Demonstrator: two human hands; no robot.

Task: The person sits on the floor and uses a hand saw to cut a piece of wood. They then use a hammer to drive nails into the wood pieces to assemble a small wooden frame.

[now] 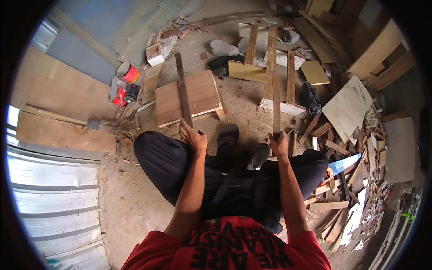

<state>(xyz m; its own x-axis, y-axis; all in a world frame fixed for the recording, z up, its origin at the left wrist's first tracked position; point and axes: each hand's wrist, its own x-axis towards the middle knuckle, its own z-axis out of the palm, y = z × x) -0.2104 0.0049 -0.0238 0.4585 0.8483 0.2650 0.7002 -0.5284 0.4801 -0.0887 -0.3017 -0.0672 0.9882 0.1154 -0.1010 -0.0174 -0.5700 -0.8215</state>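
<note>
Left hand (192, 137) is closed around the near end of a dark narrow wood strip (182, 87). The strip runs toward 12 o'clock and lies across a square plywood board (202, 92) on the dirt floor (130, 198).

Right hand (279, 143) is fisted on the near end of a second wood strip (275, 96), also pointing to 12 o'clock, over a pale slatted frame (288, 107). The two strips sit well apart, roughly parallel.

Person sits cross-legged, black sandals (243, 146) between the two hands.

At 9 o'clock of the board: a broom (96, 124) and red cans (129, 74) (labels not readable). At 4 o'clock of the right hand: a handsaw (344, 164) among offcuts. Corrugated metal sheet (49, 198) at far 8 o'clock.
</note>
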